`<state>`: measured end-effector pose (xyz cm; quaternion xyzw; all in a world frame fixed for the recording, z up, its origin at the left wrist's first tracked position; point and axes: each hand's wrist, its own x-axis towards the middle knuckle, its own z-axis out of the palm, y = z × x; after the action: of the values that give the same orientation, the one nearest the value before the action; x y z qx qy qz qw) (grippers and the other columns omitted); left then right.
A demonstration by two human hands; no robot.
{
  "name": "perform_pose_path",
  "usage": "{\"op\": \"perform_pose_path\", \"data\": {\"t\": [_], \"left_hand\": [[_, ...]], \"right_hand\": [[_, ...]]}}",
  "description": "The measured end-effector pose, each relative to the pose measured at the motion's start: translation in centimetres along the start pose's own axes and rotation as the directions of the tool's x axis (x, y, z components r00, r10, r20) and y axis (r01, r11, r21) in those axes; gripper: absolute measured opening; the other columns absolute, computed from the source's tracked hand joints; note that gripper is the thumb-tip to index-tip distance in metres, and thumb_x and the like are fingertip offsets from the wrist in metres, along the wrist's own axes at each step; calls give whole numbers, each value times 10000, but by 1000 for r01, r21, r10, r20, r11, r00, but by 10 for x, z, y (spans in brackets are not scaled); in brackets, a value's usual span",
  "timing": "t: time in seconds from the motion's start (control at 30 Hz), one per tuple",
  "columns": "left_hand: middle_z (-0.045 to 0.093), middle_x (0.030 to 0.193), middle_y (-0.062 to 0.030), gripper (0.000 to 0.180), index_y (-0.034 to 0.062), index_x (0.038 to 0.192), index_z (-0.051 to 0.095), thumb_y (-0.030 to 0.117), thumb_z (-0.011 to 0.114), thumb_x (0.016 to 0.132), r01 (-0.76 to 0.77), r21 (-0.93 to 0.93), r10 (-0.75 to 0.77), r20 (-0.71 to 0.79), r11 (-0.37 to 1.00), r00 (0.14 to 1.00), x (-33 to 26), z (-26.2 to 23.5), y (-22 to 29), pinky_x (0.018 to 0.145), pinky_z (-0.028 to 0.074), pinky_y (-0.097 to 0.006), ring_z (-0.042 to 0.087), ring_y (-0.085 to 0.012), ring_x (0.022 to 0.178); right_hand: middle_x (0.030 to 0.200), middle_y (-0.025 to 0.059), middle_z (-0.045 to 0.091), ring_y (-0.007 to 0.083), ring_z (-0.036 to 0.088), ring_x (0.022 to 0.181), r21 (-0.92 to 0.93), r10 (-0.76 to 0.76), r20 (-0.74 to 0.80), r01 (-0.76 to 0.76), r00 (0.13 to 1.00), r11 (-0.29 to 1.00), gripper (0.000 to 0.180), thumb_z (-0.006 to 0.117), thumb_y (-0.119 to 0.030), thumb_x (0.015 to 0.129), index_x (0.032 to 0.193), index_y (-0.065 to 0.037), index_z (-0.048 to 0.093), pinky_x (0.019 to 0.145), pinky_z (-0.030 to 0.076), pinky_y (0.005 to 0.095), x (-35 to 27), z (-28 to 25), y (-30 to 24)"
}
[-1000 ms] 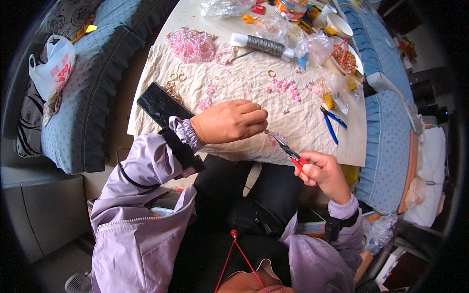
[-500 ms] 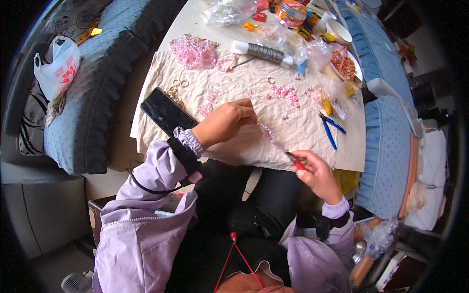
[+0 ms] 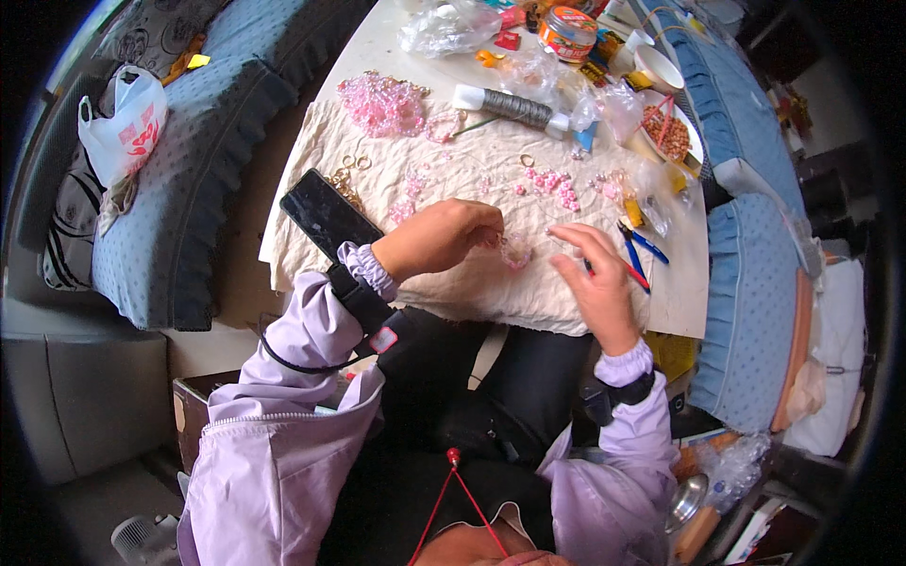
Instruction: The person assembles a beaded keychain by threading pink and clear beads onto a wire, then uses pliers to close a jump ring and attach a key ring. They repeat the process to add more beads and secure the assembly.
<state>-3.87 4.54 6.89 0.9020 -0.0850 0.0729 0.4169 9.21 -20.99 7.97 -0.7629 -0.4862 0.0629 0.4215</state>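
A small loop of pink beads hangs at the fingertips of my left hand, which pinches it just above the cloth. Facing it from the right is my right hand, thumb and index finger apart near the loop. A red-handled tool is tucked across that hand's palm; the fingers hide most of it, so its exact kind is unclear. Beyond the right hand lie blue-handled pliers. Loose pink beads are scattered on the cream cloth ahead of both hands.
A black phone lies left of my left hand beside gold rings and chain. Farther back are a pile of pink bead strands, a spool of grey wire, plastic bags, an orange-labelled jar and a bowl of brown beads.
My right hand has moved up and closer to the bead loop. The red-handled tool has swung from pointing at the strand to lying back in the palm, and thumb and index finger have spread.
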Motion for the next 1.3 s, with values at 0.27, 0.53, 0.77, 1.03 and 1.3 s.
{"op": "perform_pose_path", "data": {"t": [0.27, 0.53, 0.77, 1.03, 1.3], "left_hand": [[738, 940, -203, 118, -10, 1070, 690, 72, 700, 985, 88, -90, -96, -94, 992, 991, 0, 7, 16, 782, 562, -428, 727, -387, 882], [697, 930, -232, 292, 30, 1279, 530, 4, 610, 999, -4, 83, 22, -216, 997, 976, -2, 31, 16, 764, 544, -452, 708, -428, 888], [702, 1111, -96, 354, 46, 1443, 485, 44, 585, 1104, 177, -625, -294, -88, 760, 952, -12, 49, 14, 934, 528, -347, 671, -177, 1056], [750, 1114, -91, 255, 41, 1360, 568, 125, 606, 1123, 155, -955, -396, 45, 252, 917, -22, 79, 14, 873, 571, -294, 715, -149, 996], [758, 1223, -159, 248, 7, 1316, 632, 158, 573, 1128, 145, -984, -489, 74, 108, 869, -25, 84, 18, 917, 597, -319, 743, -209, 1112]], "right_hand": [[1020, 20, 729, 65, 670, 924, 534, 329, 269, -425, 905, 731, 122, 726, -106, 1054, 1102, 0, 693, 851, 539, 239, 25, 37, -17], [980, 13, 728, 60, 665, 901, 606, 302, 271, -406, 914, 684, 118, 708, -87, 1062, 1104, 22, 697, 816, 530, 218, 22, 53, 2], [976, 5, 723, 56, 659, 892, 675, 338, 259, -420, 905, 607, 133, 712, -124, 1066, 1100, 5, 707, 816, 536, 227, 24, 49, 3], [990, 26, 725, 65, 661, 872, 813, 423, 241, -419, 874, 404, 127, 728, -114, 1043, 1115, -16, 690, 742, 523, 206, 19, 52, 1], [948, 7, 672, 46, 606, 821, 719, 432, 188, -423, 882, 551, 150, 725, -136, 1051, 1104, -4, 678, 697, 486, 203, 15, 51, 7]]}}
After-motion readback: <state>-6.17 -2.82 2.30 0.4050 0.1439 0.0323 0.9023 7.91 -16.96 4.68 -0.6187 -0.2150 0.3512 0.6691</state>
